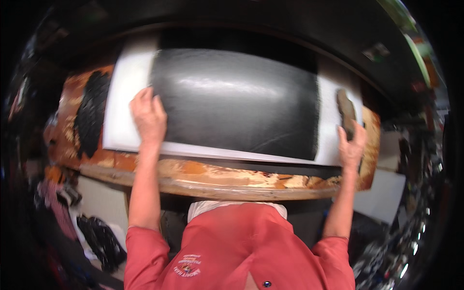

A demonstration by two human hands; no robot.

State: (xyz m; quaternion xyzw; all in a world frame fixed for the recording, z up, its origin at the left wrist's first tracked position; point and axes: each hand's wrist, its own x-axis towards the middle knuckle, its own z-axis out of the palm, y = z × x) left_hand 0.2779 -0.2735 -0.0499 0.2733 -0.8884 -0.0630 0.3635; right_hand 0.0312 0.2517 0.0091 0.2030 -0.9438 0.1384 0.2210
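Observation:
A wide black sheet [237, 104] with a dull sheen lies across a white sheet or board [128, 72], whose pale margins show at the left, right and front. At the black sheet's left edge is my left hand [149, 116], its slightly bent fingers apart and blurred; whether they touch the black surface is unclear. Over the right white margin, my right hand [352, 145] has its thumb and fingers around the near end of a long, lumpy brown piece [345, 107]. That piece may be wood or stone; its kind is not plain.
Under the white layer is a worn brown wooden table [193, 170] with a rounded front edge. A black, wrinkled mass [92, 113] lies at its left end. A black plastic bag [101, 239] sits below left, and a pale panel [382, 195] stands below right.

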